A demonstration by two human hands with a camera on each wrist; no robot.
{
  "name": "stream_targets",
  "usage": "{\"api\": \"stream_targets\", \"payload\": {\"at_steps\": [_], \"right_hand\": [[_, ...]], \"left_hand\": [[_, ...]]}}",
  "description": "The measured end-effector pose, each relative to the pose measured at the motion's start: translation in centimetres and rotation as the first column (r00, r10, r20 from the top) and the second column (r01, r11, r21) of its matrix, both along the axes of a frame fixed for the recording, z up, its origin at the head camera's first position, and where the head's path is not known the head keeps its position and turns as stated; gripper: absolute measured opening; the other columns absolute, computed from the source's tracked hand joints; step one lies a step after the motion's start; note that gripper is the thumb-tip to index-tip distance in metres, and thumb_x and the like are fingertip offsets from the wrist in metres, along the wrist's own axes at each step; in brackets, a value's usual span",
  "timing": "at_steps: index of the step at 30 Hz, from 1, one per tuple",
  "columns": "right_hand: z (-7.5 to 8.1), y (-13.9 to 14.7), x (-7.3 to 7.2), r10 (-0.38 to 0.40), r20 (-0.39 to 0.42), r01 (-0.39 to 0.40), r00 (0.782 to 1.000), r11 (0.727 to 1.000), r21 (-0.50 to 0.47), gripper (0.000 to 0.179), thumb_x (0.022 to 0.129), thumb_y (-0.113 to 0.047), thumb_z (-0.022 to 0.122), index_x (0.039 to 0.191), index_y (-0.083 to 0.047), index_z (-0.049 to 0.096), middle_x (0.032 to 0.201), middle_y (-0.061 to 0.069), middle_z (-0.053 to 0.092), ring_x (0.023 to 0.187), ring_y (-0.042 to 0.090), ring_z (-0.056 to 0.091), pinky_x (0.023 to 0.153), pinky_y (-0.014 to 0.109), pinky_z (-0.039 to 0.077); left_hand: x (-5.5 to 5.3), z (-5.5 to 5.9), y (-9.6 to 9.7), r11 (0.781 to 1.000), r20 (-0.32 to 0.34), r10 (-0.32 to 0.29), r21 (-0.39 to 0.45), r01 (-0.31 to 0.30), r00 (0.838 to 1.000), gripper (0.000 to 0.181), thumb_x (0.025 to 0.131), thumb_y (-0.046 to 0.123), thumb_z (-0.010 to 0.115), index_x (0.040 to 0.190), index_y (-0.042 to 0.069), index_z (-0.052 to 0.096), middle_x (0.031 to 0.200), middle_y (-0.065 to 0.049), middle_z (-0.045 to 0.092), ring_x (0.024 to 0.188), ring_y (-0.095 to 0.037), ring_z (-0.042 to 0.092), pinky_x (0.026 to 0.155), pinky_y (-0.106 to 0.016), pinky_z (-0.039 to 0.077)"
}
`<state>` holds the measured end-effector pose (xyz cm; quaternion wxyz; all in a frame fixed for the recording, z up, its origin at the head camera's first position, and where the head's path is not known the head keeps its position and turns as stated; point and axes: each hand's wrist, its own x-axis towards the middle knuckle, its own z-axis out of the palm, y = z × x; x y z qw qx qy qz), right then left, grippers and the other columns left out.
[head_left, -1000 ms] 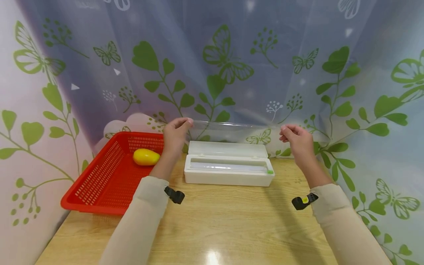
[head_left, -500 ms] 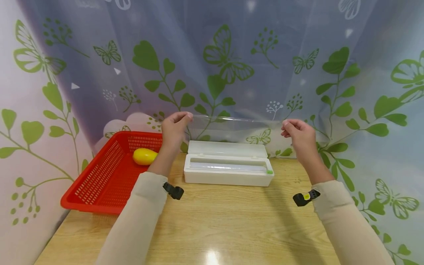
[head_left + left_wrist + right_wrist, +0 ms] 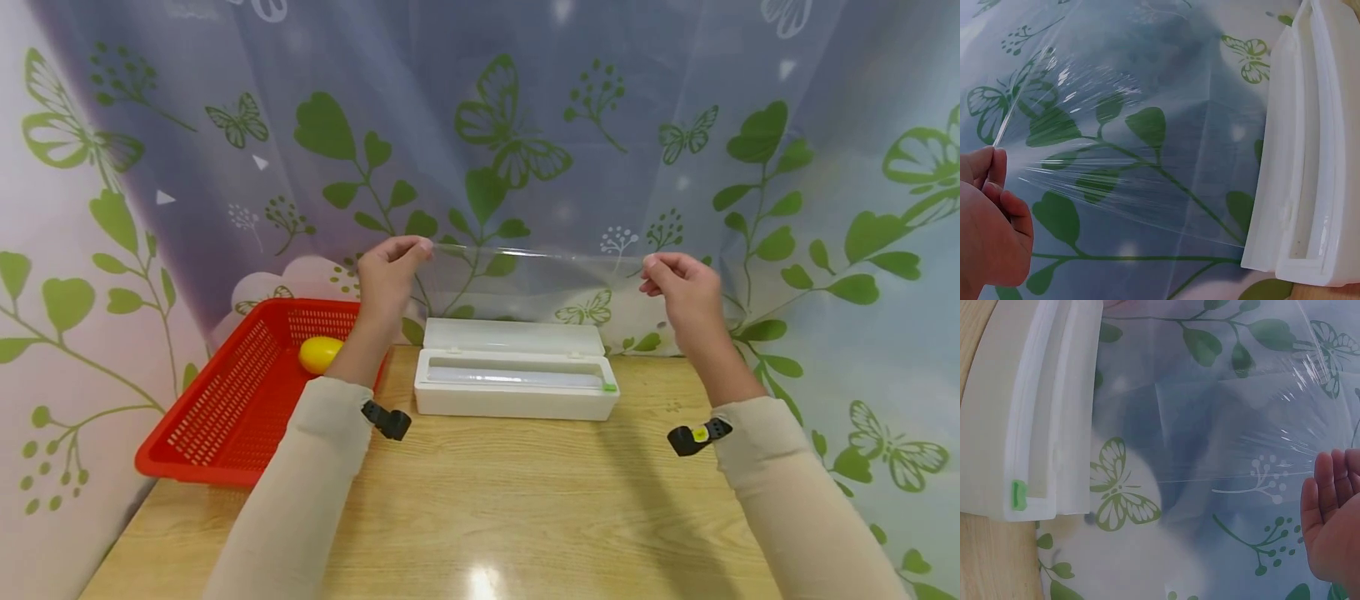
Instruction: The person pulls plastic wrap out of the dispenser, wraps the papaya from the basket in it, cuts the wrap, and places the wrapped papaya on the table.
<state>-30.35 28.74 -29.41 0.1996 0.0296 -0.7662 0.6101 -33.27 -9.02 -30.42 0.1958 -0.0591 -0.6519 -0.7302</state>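
A sheet of clear cling film (image 3: pixel 517 275) stretches between my two hands, above and behind a white cling film box (image 3: pixel 517 404). My left hand (image 3: pixel 386 275) pinches its upper left corner between thumb and fingers; in the left wrist view creases fan out through the film (image 3: pixel 1104 144) from that pinch. At the other corner my right hand (image 3: pixel 686 292) pinches the film. The film runs down toward the box, whose lid (image 3: pixel 513 336) stands raised at the back. Inside lies a whitish roll (image 3: pixel 517 377), and a green slider (image 3: pixel 609 387) sits at the box's right end.
A red plastic basket (image 3: pixel 247 479) stands at the left of the wooden table (image 3: pixel 525 492), holding a yellow mango-like fruit (image 3: pixel 318 354) partly hidden by my left forearm. Behind the table hangs a patterned curtain (image 3: pixel 420 100). Each wrist wears a black camera.
Both hands have risen and moved slightly apart, drawing the film higher above the box. The box and the basket have stayed in place.
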Motion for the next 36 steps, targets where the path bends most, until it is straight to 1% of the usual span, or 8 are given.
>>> {"api": "stream_targets", "payload": {"at_steps": [9,17,19,26,29,31,34,36], "right_hand": [[1.3,-0.1,0.0,-0.008,-0.035,0.008,0.999,1.0,-0.011,0.038,0.094,-0.035,0.07,0.113,-0.002,0.067,0.085,-0.009,0.068,0.076,0.009,0.064,0.071,0.018,0.053],[2.3,-0.4,0.4,0.018,-0.071,-0.021,0.997,0.999,-0.043,0.026,0.094,-0.032,0.072,0.104,-0.008,0.069,0.085,-0.005,0.068,0.074,0.01,0.065,0.073,0.019,0.054],[2.4,-0.4,0.6,0.022,-0.068,-0.025,0.997,0.999,-0.048,0.025,0.094,-0.031,0.072,0.105,-0.008,0.069,0.085,-0.005,0.069,0.074,0.01,0.065,0.072,0.019,0.055],[2.5,-0.1,2.0,0.053,-0.064,-0.056,0.997,0.997,-0.045,0.029,0.093,-0.033,0.072,0.106,-0.007,0.068,0.087,-0.004,0.068,0.076,0.011,0.065,0.075,0.02,0.055],[2.4,0.0,2.9,0.069,-0.058,-0.072,0.996,0.996,-0.053,0.029,0.094,-0.032,0.072,0.106,-0.007,0.068,0.087,-0.004,0.068,0.076,0.011,0.065,0.073,0.019,0.055],[2.4,0.1,3.6,0.075,-0.051,-0.078,0.996,0.996,-0.052,0.029,0.093,-0.033,0.072,0.106,-0.007,0.068,0.087,-0.004,0.068,0.076,0.011,0.065,0.073,0.019,0.055],[2.2,0.2,4.8,0.08,-0.038,-0.082,0.996,0.996,-0.04,0.031,0.093,-0.033,0.072,0.106,-0.006,0.068,0.086,-0.004,0.068,0.077,0.012,0.065,0.074,0.019,0.055],[2.1,0.3,5.7,0.09,-0.031,-0.091,0.995,0.995,-0.036,0.032,0.093,-0.033,0.072,0.107,-0.005,0.068,0.086,-0.004,0.068,0.077,0.013,0.065,0.075,0.019,0.056]], "left_hand": [[0.1,1.5,-0.2,1.0,-0.031,-0.014,0.007,0.014,0.999,0.016,0.092,0.023,0.076,0.098,0.008,0.076,0.084,0.006,0.071,0.097,-0.016,0.061,0.092,-0.029,0.047],[0.8,2.5,-0.4,1.0,-0.041,-0.022,-0.014,0.021,0.999,0.018,0.092,0.026,0.076,0.1,0.009,0.076,0.088,0.005,0.072,0.101,-0.017,0.061,0.096,-0.032,0.046],[1.1,2.6,-0.4,1.0,-0.028,-0.02,-0.019,0.019,0.999,0.018,0.092,0.026,0.076,0.101,0.009,0.076,0.09,0.004,0.072,0.101,-0.017,0.06,0.092,-0.03,0.046],[2.9,2.7,-0.9,0.998,0.032,-0.021,-0.053,0.022,0.999,0.022,0.092,0.031,0.076,0.102,0.012,0.075,0.091,0.003,0.073,0.102,-0.015,0.058,0.084,-0.029,0.044],[3.8,2.5,-1.3,0.996,0.049,-0.026,-0.079,0.03,0.998,0.024,0.092,0.033,0.075,0.103,0.012,0.075,0.092,0.004,0.073,0.095,-0.015,0.056,0.073,-0.024,0.042],[4.4,2.4,-1.6,0.995,0.059,-0.04,-0.09,0.045,0.997,0.025,0.092,0.035,0.075,0.104,0.012,0.075,0.094,0.002,0.073,0.095,-0.014,0.055,0.071,-0.023,0.041],[5.6,2.0,-1.9,0.993,0.075,-0.058,-0.099,0.065,0.996,0.027,0.091,0.037,0.075,0.104,0.013,0.074,0.096,0.001,0.073,0.097,-0.015,0.054,0.072,-0.022,0.044],[6.5,1.8,-2.1,0.992,0.081,-0.074,-0.097,0.082,0.994,0.027,0.091,0.036,0.075,0.105,0.012,0.073,0.098,0.001,0.072,0.104,-0.015,0.056,0.084,-0.023,0.047]]}}
